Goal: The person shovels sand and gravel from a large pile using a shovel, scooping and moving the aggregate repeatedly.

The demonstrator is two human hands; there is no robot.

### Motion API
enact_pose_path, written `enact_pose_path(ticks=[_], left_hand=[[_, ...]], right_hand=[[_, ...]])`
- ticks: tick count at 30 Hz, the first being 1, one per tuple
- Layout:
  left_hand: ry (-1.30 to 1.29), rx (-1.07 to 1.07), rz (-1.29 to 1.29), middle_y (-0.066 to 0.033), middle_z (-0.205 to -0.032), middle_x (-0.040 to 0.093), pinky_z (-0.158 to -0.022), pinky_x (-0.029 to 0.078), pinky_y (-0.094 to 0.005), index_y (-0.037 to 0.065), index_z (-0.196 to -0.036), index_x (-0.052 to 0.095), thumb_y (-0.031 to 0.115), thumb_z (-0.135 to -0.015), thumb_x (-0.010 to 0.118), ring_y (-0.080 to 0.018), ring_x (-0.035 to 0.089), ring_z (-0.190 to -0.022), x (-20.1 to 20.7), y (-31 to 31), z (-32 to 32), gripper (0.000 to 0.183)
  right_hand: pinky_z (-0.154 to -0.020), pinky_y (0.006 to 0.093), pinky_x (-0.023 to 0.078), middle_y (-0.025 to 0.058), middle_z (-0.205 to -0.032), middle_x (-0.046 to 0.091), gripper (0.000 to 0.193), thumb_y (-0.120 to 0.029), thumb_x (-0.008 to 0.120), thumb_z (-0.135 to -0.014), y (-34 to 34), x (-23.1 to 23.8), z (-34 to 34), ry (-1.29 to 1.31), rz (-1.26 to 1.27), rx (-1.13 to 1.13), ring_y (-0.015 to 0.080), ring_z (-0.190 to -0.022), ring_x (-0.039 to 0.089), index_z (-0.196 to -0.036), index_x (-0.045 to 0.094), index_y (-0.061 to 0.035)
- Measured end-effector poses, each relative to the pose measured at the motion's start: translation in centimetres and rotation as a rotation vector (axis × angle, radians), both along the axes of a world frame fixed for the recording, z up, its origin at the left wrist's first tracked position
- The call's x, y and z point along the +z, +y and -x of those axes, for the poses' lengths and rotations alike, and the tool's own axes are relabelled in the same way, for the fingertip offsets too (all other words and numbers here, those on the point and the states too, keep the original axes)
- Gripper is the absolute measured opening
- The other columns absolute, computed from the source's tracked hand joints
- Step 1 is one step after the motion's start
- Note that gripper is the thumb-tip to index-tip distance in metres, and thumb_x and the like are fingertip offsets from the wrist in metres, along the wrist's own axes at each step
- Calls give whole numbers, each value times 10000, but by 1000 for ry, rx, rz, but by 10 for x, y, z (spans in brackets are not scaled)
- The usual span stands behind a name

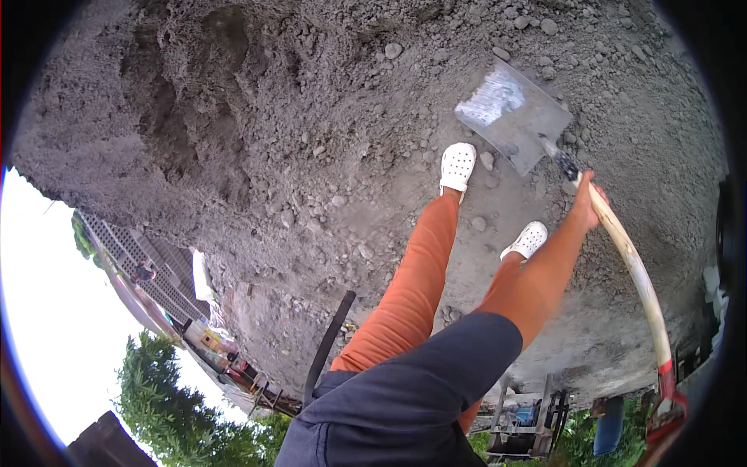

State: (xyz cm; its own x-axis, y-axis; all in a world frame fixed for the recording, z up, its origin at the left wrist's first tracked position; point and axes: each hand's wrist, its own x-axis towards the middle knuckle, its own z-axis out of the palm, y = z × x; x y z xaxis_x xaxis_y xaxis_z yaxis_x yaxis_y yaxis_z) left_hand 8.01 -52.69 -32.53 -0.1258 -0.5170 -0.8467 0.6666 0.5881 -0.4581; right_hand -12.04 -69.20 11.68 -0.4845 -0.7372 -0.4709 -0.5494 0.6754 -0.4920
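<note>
Gripping the shovel (640, 280) low on its shaft, just above the dark socket, the left hand (589, 202) has its fingers curled around the wood. The blade (525, 117) lies ahead of that hand, over the gritty soil (350, 148), beyond the white shoes (457, 167). It looks stiff and blade-heavy, the wood smooth and perhaps slick; this low hold and the red grip (668, 405) suit it. How the right hand (661, 447) closes, at the rim, I cannot tell.
</note>
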Motion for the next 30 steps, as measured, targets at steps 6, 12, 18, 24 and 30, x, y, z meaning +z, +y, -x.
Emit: enact_pose_path(ticks=[6,12,18,24,30], left_hand=[[-122,72,-208,20,-492,411,-513,411,-293,144,-557,387,446,-724,597,-158,419,-475,-86,117,-181,404],[-255,134,-151,32,-492,414,-492,405,-279,146,-546,384,417,-758,538,-144,413,-467,-30,109,-189,377],[-546,482,166,78,-510,406,-463,378,-228,135,-640,441,315,-705,611,-71,405,-453,44,166,-187,256],[-937,621,384,62,-507,437,-449,359,-182,102,-756,425,135,-687,688,-44,410,-435,157,267,-136,274],[-987,331,198,50,-594,409,-513,370,-232,102,-794,470,305,-700,704,-68,415,-520,196,278,-43,324]], right_hand=[[-490,224,314,-29,-580,409,297,-374,462,-902,8,-129,-90,-260,102,339,72,-507,397,-828,556,-102],[-538,223,343,1,-616,436,293,-312,402,-933,-24,-113,-64,-458,84,519,88,-554,418,-828,508,-60],[-775,365,412,126,-795,517,359,-346,358,-882,36,-146,27,-638,399,776,226,-755,501,-847,480,-10],[-853,468,392,166,-820,529,400,-401,380,-843,159,-156,74,-814,611,806,300,-825,518,-853,463,-11],[-667,325,435,79,-685,511,373,-375,358,-903,219,-184,249,-624,0,237,190,-661,509,-785,469,-40]])
